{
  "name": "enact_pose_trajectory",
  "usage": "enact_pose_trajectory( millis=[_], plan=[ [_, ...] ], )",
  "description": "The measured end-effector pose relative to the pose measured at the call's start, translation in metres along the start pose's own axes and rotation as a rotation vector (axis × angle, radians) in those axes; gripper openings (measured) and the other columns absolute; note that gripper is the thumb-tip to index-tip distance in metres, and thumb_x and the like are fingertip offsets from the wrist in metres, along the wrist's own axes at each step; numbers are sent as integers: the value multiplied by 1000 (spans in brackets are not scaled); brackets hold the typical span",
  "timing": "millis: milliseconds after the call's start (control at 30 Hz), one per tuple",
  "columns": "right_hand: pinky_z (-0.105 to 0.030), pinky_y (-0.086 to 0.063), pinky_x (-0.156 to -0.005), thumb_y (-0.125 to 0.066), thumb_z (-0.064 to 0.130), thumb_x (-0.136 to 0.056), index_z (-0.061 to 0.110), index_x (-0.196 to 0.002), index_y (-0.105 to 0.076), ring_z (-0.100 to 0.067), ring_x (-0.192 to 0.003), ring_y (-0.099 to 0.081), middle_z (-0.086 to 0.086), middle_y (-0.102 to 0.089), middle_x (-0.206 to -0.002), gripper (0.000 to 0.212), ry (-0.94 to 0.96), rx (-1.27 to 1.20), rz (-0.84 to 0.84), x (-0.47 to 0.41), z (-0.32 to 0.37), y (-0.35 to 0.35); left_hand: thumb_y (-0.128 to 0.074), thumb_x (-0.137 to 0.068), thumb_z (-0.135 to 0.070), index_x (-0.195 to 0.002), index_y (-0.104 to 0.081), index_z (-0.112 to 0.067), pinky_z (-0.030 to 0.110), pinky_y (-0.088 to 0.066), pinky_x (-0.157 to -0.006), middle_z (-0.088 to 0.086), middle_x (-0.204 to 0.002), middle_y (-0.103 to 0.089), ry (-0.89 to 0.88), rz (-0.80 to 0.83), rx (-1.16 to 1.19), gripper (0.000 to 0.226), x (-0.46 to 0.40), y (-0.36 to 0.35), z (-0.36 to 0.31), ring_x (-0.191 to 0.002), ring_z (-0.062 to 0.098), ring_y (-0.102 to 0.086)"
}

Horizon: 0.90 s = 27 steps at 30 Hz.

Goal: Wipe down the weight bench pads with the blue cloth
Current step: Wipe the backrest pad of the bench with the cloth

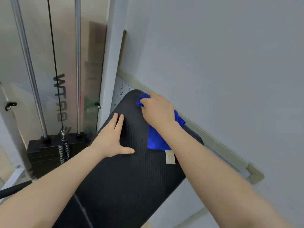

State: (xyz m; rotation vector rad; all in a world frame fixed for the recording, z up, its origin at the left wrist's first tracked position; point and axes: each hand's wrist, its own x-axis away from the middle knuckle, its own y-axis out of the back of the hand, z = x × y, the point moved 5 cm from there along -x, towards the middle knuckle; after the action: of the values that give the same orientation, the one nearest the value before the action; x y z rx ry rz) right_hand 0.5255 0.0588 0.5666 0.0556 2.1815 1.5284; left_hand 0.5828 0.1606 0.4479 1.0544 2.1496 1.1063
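A long black ribbed bench pad (125, 175) runs from the bottom of the view up to a rounded far end near the wall. The blue cloth (156, 139) lies bunched on the pad's right side near that far end, with a pale tag (170, 157) hanging from its lower edge. My right hand (158, 109) presses down on the cloth with fingers curled around its upper part. My left hand (111, 137) rests flat on the pad's left side, fingers spread, holding nothing.
A black weight stack (47, 152) with two chrome guide rods (29, 66) and a cable stands to the left. A white machine upright (111, 63) rises behind the pad. A grey wall (222, 63) with a pale baseboard (218, 145) runs close along the right.
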Motion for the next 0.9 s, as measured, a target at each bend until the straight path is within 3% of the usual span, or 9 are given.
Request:
enact_pose_trajectory(
  millis=[100,267,433,567,667,733,833,900],
  plan=[
    [-30,-36,-60,-46,19,-93,18,-108,-63,-25,-91,-55,-5,-54,-106,23,-15,-4,72,21,-14,3,-75,-68,-48,-148,7,-18,32,-12,-117,1,-158,12,1,14,140,119,1,8,4,-146,17,-2],
    [-28,-33,-54,-45,23,-95,18,-104,-64,-24,-86,-55,-4,-55,-104,22,128,63,-50,-6,-7,-5,-68,-78,-43,-149,-2,-16,35,-25,-114,3,-158,-9,10,-88,86,101,-9,20,13,-142,21,-21],
    [-28,-35,-56,-46,18,-93,17,-105,-64,-24,-87,-58,-4,-56,-105,21,99,9,-84,-68,18,-13,-64,-79,-48,-148,2,-11,33,-18,-115,8,-158,2,92,-183,48,102,-15,15,20,-145,24,-12],
    [-28,-33,-57,-44,27,-96,19,-107,-63,-23,-88,-56,-2,-55,-105,23,218,7,6,-34,9,-6,-64,-75,-53,-149,2,-13,36,-17,-117,9,-158,-1,149,-134,169,107,-11,2,26,-145,23,-10],
    [-22,-25,-45,-62,25,-85,16,-89,-67,-22,-62,-45,-3,-57,-85,10,304,76,-28,8,1,2,-58,-66,-68,-149,-5,-17,42,-25,-115,3,-157,-15,195,-127,278,110,-5,-1,35,-143,21,-20],
    [-17,-14,-41,-71,20,-77,17,-78,-67,-19,-55,-35,-3,-49,-72,5,320,120,-1,19,5,4,-58,-72,-63,-149,-4,-20,43,-27,-114,1,-156,-17,202,-113,271,104,-2,-4,40,-141,20,-23],
    [-24,-18,-43,-50,21,-92,21,-101,-64,-19,-69,-38,-1,-47,-91,16,373,161,39,5,13,-16,-60,-76,-56,-148,2,-28,42,-27,-113,3,-156,-11,177,-77,221,99,-5,-6,45,-141,24,-22],
    [-24,-16,-42,-49,19,-92,21,-103,-64,-19,-70,-37,-3,-52,-98,19,345,172,-14,-20,24,-18,-67,-70,-56,-147,5,-33,40,-25,-115,2,-156,-7,165,-29,245,107,-9,-8,53,-142,22,-19]
  ],
)
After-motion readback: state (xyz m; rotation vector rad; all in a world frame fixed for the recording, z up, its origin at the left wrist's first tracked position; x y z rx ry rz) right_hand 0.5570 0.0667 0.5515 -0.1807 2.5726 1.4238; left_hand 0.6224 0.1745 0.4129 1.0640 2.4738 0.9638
